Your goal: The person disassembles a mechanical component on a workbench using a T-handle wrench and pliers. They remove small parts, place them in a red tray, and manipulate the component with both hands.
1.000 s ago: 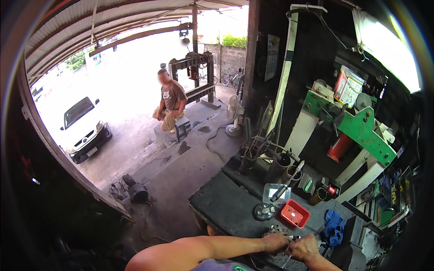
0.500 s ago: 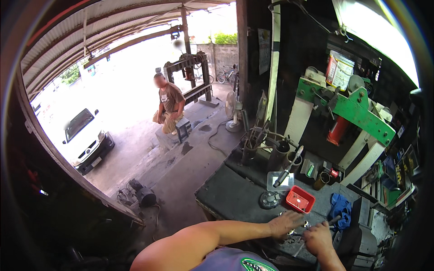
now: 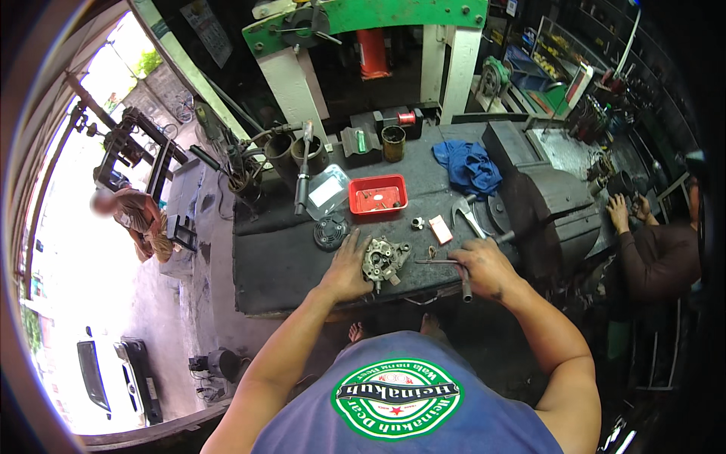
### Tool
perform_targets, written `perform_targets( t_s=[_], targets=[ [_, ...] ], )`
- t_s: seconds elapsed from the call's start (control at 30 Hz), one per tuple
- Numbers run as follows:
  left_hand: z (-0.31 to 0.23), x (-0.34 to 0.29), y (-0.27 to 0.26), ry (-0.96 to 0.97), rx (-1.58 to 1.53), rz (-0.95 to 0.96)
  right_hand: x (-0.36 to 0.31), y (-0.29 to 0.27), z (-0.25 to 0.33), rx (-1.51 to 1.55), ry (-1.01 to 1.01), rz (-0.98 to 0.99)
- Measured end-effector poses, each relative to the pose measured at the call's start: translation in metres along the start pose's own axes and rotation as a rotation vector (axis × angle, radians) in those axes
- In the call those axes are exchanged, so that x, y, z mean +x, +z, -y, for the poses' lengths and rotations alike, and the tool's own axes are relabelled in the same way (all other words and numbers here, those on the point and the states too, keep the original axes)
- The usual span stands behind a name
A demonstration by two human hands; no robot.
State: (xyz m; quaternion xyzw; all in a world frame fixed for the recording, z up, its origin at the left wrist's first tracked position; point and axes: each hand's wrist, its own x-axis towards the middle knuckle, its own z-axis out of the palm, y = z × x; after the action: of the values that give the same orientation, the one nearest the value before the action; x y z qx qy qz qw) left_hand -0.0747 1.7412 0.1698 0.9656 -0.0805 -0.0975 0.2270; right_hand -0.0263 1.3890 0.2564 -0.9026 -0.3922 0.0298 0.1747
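Observation:
My left hand (image 3: 346, 268) is closed against the left side of a grey cast-metal housing (image 3: 384, 261), which looks like part of an alternator, at the bench's front edge. To its right, my right hand (image 3: 486, 270) grips a socket wrench (image 3: 466, 286); its slim shaft points left toward the housing and a thick tubular end hangs below the fingers. The wrench tip seems apart from the housing. Behind my left hand lies a round black slotted cover (image 3: 331, 232). A small metal fitting (image 3: 417, 223) and a pink-and-white box (image 3: 440, 229) lie behind the housing.
On the dark bench (image 3: 265, 276) are a red tray (image 3: 378, 195) with small parts, a clear lid (image 3: 327, 193), a blue cloth (image 3: 467, 168) and a metal tool (image 3: 470, 219). A bulky vise (image 3: 556, 216) stands right. One person (image 3: 656, 257) works at right; another sits outside, left.
My view has swung right and down toward the bench. My hands are farther apart, and the metal housing is now in plain sight beside my left hand.

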Motion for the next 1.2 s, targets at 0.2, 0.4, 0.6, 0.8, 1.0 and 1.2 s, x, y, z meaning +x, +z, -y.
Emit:
perform_targets(
  t_s=[0.2,0.4,0.6,0.8,1.0,1.2],
  targets=[
    [0.01,0.002,0.005,0.092,-0.189,0.008,0.038,0.004,0.017,-0.293,-0.211,0.086],
    [0.012,-0.003,0.001,0.114,-0.134,0.011,0.071,0.005,0.038,-0.393,-0.361,0.181],
    [0.007,0.007,-0.001,0.161,-0.287,-0.092,0.093,-0.005,0.069,-0.467,-0.48,0.306],
    [0.017,0.007,0.005,0.088,-0.451,-0.024,0.117,-0.006,0.088,-0.17,-0.026,0.626],
    [0.016,0.001,0.013,0.053,-0.442,-0.109,0.108,0.029,0.042,0.89,0.254,0.504],
    [0.012,0.0,0.023,0.064,-0.391,-0.19,0.06,0.088,0.039,0.962,0.098,-0.071]
  ],
)
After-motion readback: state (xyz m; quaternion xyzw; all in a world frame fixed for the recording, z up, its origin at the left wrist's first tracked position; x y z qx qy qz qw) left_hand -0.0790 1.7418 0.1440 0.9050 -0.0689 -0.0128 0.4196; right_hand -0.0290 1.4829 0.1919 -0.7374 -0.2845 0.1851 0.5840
